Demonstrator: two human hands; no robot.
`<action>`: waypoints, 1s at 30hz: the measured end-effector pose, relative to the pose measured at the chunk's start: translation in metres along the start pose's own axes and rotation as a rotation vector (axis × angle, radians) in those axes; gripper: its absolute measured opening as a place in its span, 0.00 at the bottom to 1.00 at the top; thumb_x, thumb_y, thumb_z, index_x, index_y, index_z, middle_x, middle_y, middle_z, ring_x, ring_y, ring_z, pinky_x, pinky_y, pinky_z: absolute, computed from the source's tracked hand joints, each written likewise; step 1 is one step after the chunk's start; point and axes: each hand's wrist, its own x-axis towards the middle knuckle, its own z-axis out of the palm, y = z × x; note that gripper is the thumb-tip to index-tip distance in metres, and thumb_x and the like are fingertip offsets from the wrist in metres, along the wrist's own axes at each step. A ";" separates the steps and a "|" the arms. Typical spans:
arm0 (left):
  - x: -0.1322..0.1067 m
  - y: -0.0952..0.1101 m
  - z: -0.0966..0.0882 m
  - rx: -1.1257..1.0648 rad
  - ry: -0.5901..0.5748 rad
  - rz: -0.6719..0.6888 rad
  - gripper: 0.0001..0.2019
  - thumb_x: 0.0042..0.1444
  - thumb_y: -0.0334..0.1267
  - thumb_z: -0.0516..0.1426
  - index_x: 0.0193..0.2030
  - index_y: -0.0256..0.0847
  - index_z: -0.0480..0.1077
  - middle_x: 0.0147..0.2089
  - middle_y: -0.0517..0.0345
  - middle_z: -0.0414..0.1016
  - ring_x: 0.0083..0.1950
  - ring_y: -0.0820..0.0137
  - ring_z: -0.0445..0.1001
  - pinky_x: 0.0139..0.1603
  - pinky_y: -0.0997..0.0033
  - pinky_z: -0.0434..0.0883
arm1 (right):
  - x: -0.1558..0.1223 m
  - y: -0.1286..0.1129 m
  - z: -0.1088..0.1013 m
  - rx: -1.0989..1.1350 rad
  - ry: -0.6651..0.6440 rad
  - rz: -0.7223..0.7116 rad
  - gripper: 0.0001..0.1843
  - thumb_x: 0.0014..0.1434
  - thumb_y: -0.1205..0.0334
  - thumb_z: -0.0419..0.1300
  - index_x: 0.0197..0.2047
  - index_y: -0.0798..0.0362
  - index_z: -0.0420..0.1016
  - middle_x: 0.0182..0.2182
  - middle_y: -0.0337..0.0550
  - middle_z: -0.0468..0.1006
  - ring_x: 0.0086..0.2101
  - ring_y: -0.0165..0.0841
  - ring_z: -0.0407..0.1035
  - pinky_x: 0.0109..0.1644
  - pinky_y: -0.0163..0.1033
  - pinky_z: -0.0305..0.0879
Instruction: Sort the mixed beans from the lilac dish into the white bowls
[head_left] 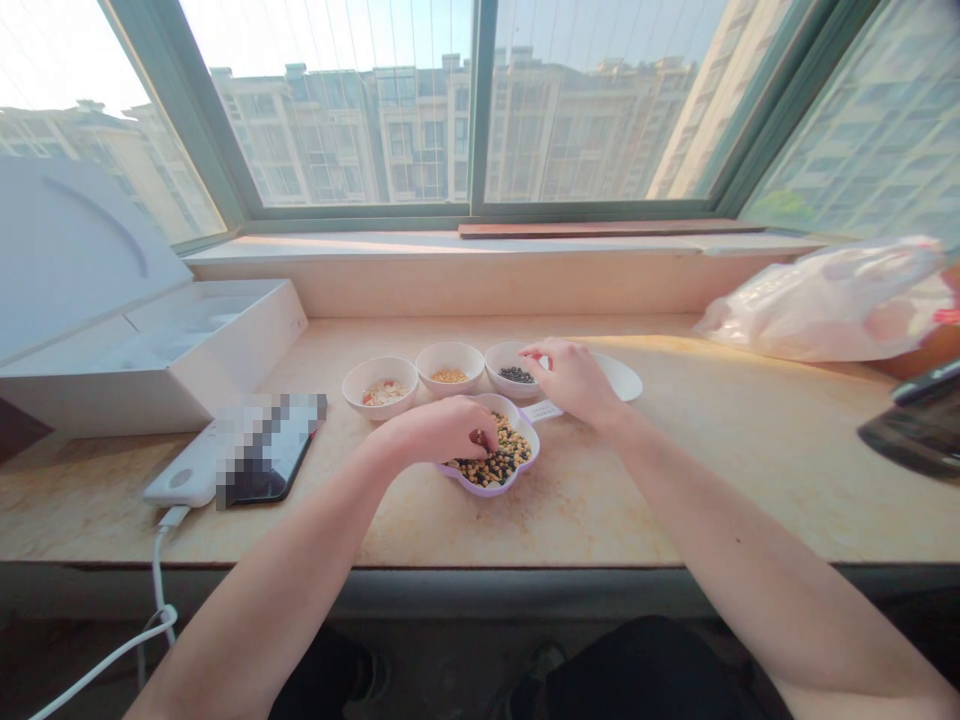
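Observation:
My left hand reaches into a purple-rimmed bowl of mixed yellow and dark beans. Its fingers are curled together at the beans, and what they pinch is hard to see. My right hand hovers at the right rim of a white bowl with black beans. Its thumb and fingertips are drawn close together; anything between them is too small to name. Left of that bowl stand a white bowl of small yellow grains and another white bowl with pale flat pieces. A white dish lies partly behind my right hand.
An open white box stands at the left. A white power bank with a cable and a phone lie before it. At the right are a plastic bag and a dark glossy object. A window ledge runs behind.

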 end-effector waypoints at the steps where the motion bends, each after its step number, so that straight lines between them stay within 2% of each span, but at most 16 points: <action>1: 0.000 0.000 0.000 -0.026 -0.046 0.009 0.11 0.55 0.25 0.59 0.30 0.43 0.80 0.32 0.61 0.82 0.31 0.71 0.74 0.35 0.74 0.68 | 0.000 0.000 0.000 -0.003 0.000 0.002 0.12 0.65 0.64 0.60 0.45 0.52 0.86 0.43 0.47 0.86 0.37 0.39 0.77 0.47 0.44 0.70; 3: 0.001 0.000 0.000 -0.071 -0.107 0.011 0.12 0.56 0.24 0.58 0.33 0.43 0.81 0.36 0.60 0.83 0.33 0.70 0.76 0.37 0.73 0.69 | 0.000 0.000 0.000 -0.008 -0.004 0.006 0.12 0.66 0.63 0.60 0.45 0.52 0.86 0.43 0.47 0.86 0.37 0.39 0.77 0.46 0.44 0.70; 7: 0.001 0.000 -0.002 -0.076 -0.081 -0.035 0.11 0.58 0.26 0.59 0.35 0.43 0.82 0.39 0.60 0.84 0.37 0.70 0.78 0.39 0.73 0.70 | 0.000 0.000 0.000 -0.008 -0.015 0.012 0.13 0.66 0.64 0.60 0.47 0.53 0.86 0.43 0.49 0.86 0.38 0.40 0.77 0.48 0.45 0.71; 11: -0.001 -0.003 -0.004 -0.033 0.042 -0.064 0.07 0.59 0.30 0.61 0.37 0.42 0.81 0.42 0.60 0.84 0.41 0.70 0.80 0.44 0.73 0.71 | 0.000 0.000 -0.001 0.016 -0.013 0.013 0.14 0.65 0.65 0.60 0.50 0.53 0.85 0.44 0.49 0.85 0.39 0.40 0.77 0.50 0.45 0.71; 17: -0.001 -0.006 -0.008 0.030 0.253 -0.158 0.04 0.60 0.35 0.63 0.36 0.42 0.81 0.38 0.58 0.81 0.38 0.69 0.77 0.41 0.72 0.70 | 0.001 -0.003 -0.004 0.070 0.040 0.003 0.14 0.65 0.66 0.59 0.47 0.53 0.85 0.42 0.48 0.86 0.37 0.39 0.76 0.49 0.44 0.71; 24: -0.001 -0.005 -0.008 0.032 0.324 -0.174 0.04 0.61 0.33 0.63 0.36 0.41 0.80 0.38 0.58 0.80 0.39 0.69 0.76 0.44 0.71 0.70 | -0.001 -0.013 -0.008 0.157 0.060 0.031 0.12 0.63 0.63 0.61 0.44 0.54 0.86 0.39 0.48 0.86 0.32 0.37 0.73 0.43 0.43 0.71; 27: -0.001 -0.005 -0.007 0.023 0.412 -0.173 0.04 0.62 0.33 0.63 0.36 0.41 0.80 0.39 0.58 0.80 0.40 0.69 0.76 0.45 0.70 0.70 | -0.001 -0.019 -0.011 0.262 0.011 0.084 0.12 0.62 0.61 0.62 0.43 0.53 0.86 0.37 0.47 0.86 0.31 0.36 0.72 0.40 0.42 0.70; 30: -0.001 -0.004 -0.007 0.024 0.516 -0.167 0.03 0.62 0.33 0.63 0.36 0.41 0.79 0.39 0.59 0.80 0.40 0.70 0.76 0.44 0.70 0.70 | -0.004 -0.027 -0.015 0.484 -0.144 0.091 0.13 0.62 0.53 0.63 0.41 0.52 0.86 0.35 0.45 0.85 0.30 0.34 0.71 0.36 0.40 0.67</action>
